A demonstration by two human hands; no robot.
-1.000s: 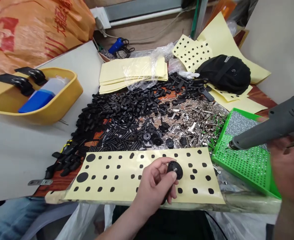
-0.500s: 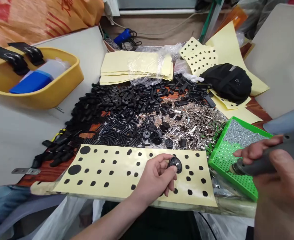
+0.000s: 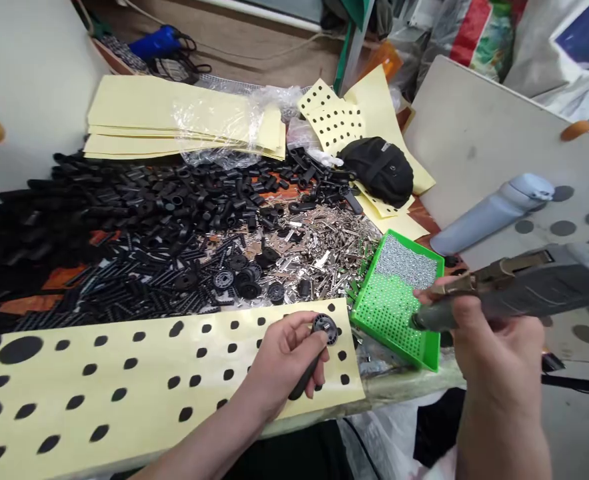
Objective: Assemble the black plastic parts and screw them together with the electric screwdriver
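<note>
**Q:** What does the left hand (image 3: 283, 360) hold?

**A:** Closed grip: the fingers curl around a black round plastic part (image 3: 324, 328), its dark stem running down past the palm. The part sits just above a pale yellow paper sheet with black dots (image 3: 149, 340).

**Q:** And the right hand (image 3: 494, 340)?

**A:** Also closed, gripping a grey handheld rotary tool (image 3: 539, 287). Its narrow tip lies over a bright green perforated plastic tray (image 3: 438, 293), with small grey granules (image 3: 407, 262) massed at the tray's far end.

**Q:** What lies around them?

**A:** Beyond the sheet, loose heaps spread side by side: black plastic tubes (image 3: 149, 207), black ribbed rods (image 3: 124, 287) and small silver metal pieces (image 3: 324, 260). Farther back sits a black fabric pouch (image 3: 379, 170); to the right, a grey-blue bottle (image 3: 489, 217) lies on a pale board (image 3: 474, 133) printed with grey dots.
</note>
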